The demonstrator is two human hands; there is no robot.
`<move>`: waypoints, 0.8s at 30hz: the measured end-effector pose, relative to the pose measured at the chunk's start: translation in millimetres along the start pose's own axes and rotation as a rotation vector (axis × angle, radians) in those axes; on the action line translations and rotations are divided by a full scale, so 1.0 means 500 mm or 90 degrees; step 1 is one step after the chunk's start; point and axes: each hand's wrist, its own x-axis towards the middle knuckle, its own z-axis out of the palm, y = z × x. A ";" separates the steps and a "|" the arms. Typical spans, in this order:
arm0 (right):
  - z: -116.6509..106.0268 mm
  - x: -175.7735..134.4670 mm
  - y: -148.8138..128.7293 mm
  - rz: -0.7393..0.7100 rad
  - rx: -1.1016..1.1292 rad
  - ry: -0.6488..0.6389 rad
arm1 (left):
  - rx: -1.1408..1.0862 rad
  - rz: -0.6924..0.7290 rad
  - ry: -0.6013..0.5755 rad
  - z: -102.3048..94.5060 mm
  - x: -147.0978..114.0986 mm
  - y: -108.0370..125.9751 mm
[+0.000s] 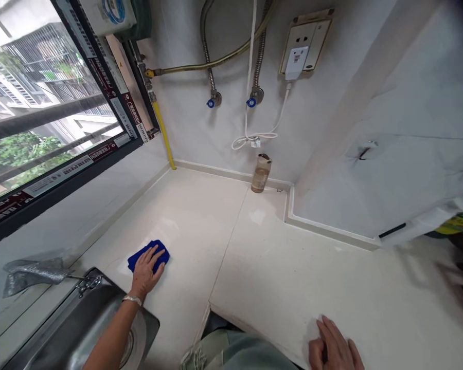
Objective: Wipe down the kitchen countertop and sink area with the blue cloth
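Note:
My left hand [145, 271] presses down on a folded blue cloth [136, 261] on the white countertop [189, 221], just beyond the sink. Its fingers lie over the cloth with the thumb toward the near edge, and part of the cloth shows around them. A bracelet circles that wrist. At the bottom right, my right hand [334, 349] rests on the counter near its front edge, fingers stretched out and nothing visible in it. The lower part of this hand is cut off by the frame.
A steel sink [96, 303] with a plastic-wrapped faucet [38, 275] lies at left, under a window. A brown bottle [261, 173] stands against the back wall. Above hang a charger plug [296, 61], a looped white cable [250, 140] and hoses; a yellow pipe [162, 128] meets the corner.

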 end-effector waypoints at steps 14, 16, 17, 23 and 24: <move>-0.028 0.005 0.006 -0.014 -0.010 -0.091 | 0.055 -0.276 0.060 0.030 0.029 0.112; -0.034 0.005 0.007 -0.005 -0.007 -0.110 | 0.060 -0.274 0.051 0.032 0.009 0.158; -0.037 0.006 0.007 0.001 -0.007 -0.120 | 0.063 -0.262 0.044 0.032 -0.003 0.185; -0.047 0.013 0.017 -0.037 0.013 -0.154 | 0.042 -0.158 0.009 0.036 -0.086 0.381; -0.048 0.015 0.020 -0.046 0.017 -0.155 | 0.035 -0.145 0.008 0.037 -0.099 0.410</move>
